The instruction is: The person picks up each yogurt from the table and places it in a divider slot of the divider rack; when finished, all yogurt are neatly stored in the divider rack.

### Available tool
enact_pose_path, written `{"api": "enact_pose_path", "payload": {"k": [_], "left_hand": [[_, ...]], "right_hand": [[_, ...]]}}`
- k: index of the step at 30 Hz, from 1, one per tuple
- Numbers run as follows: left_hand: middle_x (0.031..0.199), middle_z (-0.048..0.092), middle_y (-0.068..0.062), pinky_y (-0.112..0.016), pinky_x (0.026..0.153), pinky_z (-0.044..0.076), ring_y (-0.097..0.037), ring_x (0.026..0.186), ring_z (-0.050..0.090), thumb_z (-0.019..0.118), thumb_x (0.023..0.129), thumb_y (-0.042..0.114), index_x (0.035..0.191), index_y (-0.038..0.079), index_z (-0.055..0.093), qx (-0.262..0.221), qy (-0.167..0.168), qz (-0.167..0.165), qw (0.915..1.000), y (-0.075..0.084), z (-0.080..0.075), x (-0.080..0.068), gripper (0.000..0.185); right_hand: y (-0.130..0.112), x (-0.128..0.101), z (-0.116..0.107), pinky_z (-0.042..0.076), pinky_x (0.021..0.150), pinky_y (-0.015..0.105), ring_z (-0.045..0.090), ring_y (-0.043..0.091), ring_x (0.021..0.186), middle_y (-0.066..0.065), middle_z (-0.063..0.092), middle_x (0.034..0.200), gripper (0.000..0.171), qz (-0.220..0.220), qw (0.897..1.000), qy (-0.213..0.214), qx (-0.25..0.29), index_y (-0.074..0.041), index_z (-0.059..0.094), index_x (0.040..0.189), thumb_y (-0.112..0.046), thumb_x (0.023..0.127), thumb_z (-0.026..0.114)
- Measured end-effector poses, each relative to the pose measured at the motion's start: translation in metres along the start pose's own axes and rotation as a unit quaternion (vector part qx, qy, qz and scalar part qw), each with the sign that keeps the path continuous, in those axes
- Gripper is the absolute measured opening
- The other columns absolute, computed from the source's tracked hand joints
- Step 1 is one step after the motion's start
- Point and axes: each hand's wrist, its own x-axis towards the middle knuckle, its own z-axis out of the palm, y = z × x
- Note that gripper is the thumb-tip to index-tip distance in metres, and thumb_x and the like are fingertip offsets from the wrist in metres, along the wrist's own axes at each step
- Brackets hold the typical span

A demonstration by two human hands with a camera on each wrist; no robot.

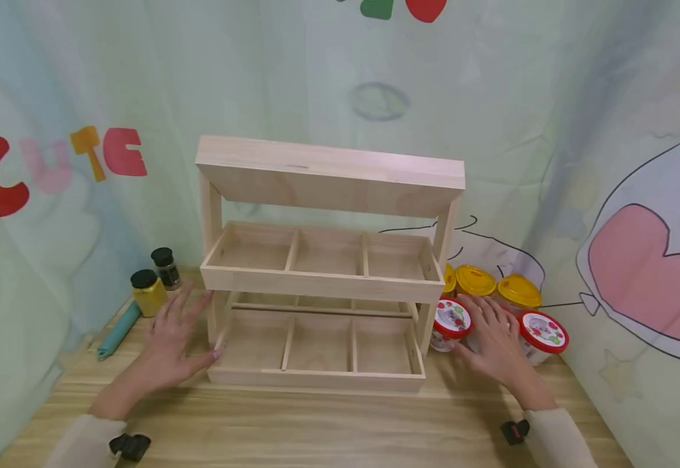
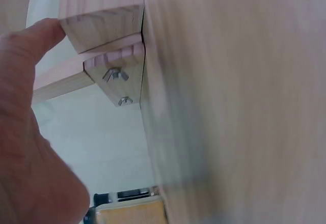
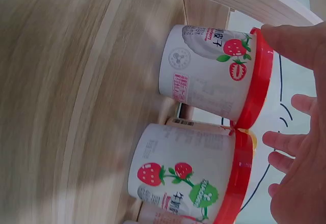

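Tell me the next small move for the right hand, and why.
I'd probably curl the right hand around the red-lidded tub nearest the wooden rack. That hand is spread and grips nothing, its thumb is right by the lid, and the tub stands upright, so a grip looks within easy reach.

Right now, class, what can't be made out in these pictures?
Head view: leftmost yellow-lidded tub, mostly hidden by the wooden rack.
Head view: middle red-lidded tub, mostly covered by the right hand.
Right wrist view: that tub's smallest print, too small and blurred.
Left wrist view: left hand, partly cut off by the left edge.
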Motion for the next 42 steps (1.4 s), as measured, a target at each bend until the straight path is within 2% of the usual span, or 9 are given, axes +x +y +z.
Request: {"api": "enact_pose_path", "payload": {"k": [7,12,15,18,24,27,34,40,42], "left_hand": [[0.176,0.02,-0.03,-0.084,0.105,0.039,-0.063,0.152,0.033,0.09,0.083,0.017,0.174,0.016,0.014,-0.071,-0.017,0.031,0.9969,-0.005,0.005,0.001,0.118],[0.178,0.015,-0.029,-0.071,0.111,0.043,-0.059,0.147,0.045,0.082,0.094,0.013,0.175,0.021,-0.004,-0.148,-0.075,0.001,0.9862,-0.005,0.007,-0.002,0.118],[0.17,0.028,-0.038,-0.064,0.111,0.048,-0.063,0.139,0.052,0.079,0.097,0.01,0.174,0.022,-0.009,-0.184,-0.084,-0.013,0.9792,-0.003,0.009,-0.005,0.118],[0.164,0.035,-0.041,-0.04,0.108,0.053,-0.057,0.14,0.053,0.077,0.097,0.007,0.174,0.021,-0.009,-0.215,-0.079,-0.016,0.9733,-0.002,0.011,-0.008,0.116],[0.17,0.012,-0.044,-0.01,0.106,0.041,0.013,0.146,0.037,0.069,0.102,0.002,0.173,0.023,-0.012,-0.313,-0.093,-0.016,0.9452,-0.006,0.019,-0.008,0.109],[0.172,0.002,-0.042,-0.005,0.107,0.037,0.025,0.141,0.028,0.067,0.102,-0.001,0.173,0.022,-0.011,-0.334,-0.09,-0.009,0.9383,-0.008,0.022,-0.008,0.108],[0.171,0.001,-0.044,-0.005,0.106,0.038,0.023,0.142,0.029,0.065,0.102,-0.002,0.173,0.022,-0.013,-0.339,-0.092,-0.008,0.9362,-0.01,0.024,-0.01,0.108],[0.174,0.003,-0.04,-0.007,0.106,0.039,-0.051,0.154,0.035,0.066,0.102,0.001,0.173,0.026,-0.013,-0.316,-0.102,-0.029,0.9427,-0.009,0.023,-0.009,0.109],[0.173,0.003,-0.041,-0.007,0.105,0.039,-0.039,0.156,0.038,0.066,0.102,0.0,0.173,0.025,-0.013,-0.32,-0.1,-0.027,0.9418,-0.01,0.023,-0.009,0.109]], "right_hand": [[-0.005,0.009,0.006,0.018,0.119,0.083,0.026,0.053,0.156,0.024,0.042,0.166,0.091,0.016,0.999,-0.027,0.007,-0.019,0.037,0.164,-0.046,0.088,0.079],[-0.007,0.009,0.008,0.019,0.118,0.082,0.026,0.052,0.156,0.023,0.043,0.166,0.086,0.025,0.999,-0.038,0.001,-0.015,0.046,0.159,-0.044,0.086,0.081],[-0.007,0.009,0.01,0.019,0.118,0.081,0.025,0.052,0.157,0.024,0.042,0.167,0.083,0.024,0.999,-0.038,0.003,-0.015,0.049,0.157,-0.04,0.085,0.084],[-0.005,0.009,0.014,0.019,0.118,0.079,0.026,0.051,0.156,0.025,0.043,0.166,0.082,0.021,0.999,-0.03,0.006,-0.016,0.051,0.155,-0.035,0.084,0.087],[-0.004,0.009,0.018,0.017,0.119,0.08,0.029,0.054,0.153,0.029,0.046,0.162,0.082,0.032,0.999,-0.029,0.016,-0.016,0.051,0.155,-0.023,0.083,0.089],[-0.005,0.011,0.02,0.02,0.118,0.081,0.033,0.055,0.15,0.03,0.048,0.159,0.081,0.032,0.999,-0.025,0.019,-0.016,0.052,0.155,-0.019,0.082,0.089],[-0.004,0.01,0.02,0.024,0.116,0.081,0.038,0.056,0.143,0.031,0.051,0.153,0.075,0.029,0.999,0.002,0.031,-0.013,0.056,0.149,-0.017,0.082,0.088],[-0.002,0.005,0.018,0.029,0.111,0.081,0.043,0.056,0.136,0.032,0.054,0.146,0.073,0.013,0.997,0.056,0.048,-0.009,0.06,0.145,-0.015,0.078,0.09],[-0.002,0.003,0.016,0.03,0.11,0.081,0.043,0.056,0.135,0.032,0.055,0.145,0.074,0.007,0.996,0.074,0.052,-0.008,0.061,0.143,-0.014,0.076,0.091]]}}
